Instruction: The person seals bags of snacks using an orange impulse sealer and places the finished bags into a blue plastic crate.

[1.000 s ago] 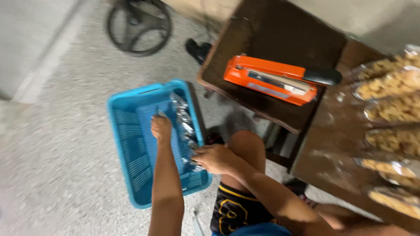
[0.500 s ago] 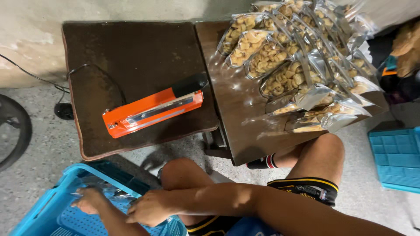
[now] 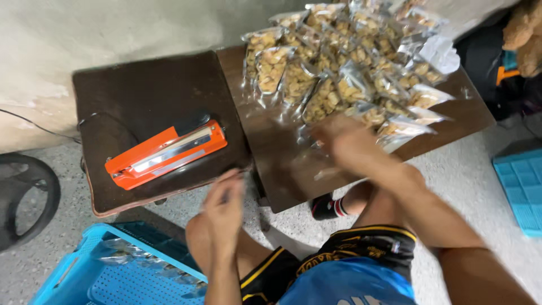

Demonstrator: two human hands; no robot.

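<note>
My left hand (image 3: 223, 210) is blurred and hovers over my knee, just in front of the dark table (image 3: 141, 85) that carries an orange heat sealer (image 3: 166, 153). Nothing shows in it. My right hand (image 3: 343, 141), also blurred, is stretched over the second brown table (image 3: 282, 169) with its fingers spread. It is at the near edge of a heap of clear snack bags (image 3: 339, 73), beside one bag (image 3: 403, 130). I cannot tell whether it touches any bag.
A blue plastic basket (image 3: 73, 271) with several filled clear bags (image 3: 135, 261) stands on the floor at bottom left. A second blue basket (image 3: 522, 186) lies at the right edge. A black ring-shaped object (image 3: 28, 197) lies on the floor at left.
Both hands have left the blue basket. My left hand rose over my knee; my right hand swung across to the snack bags. The view shifted right and up.
</note>
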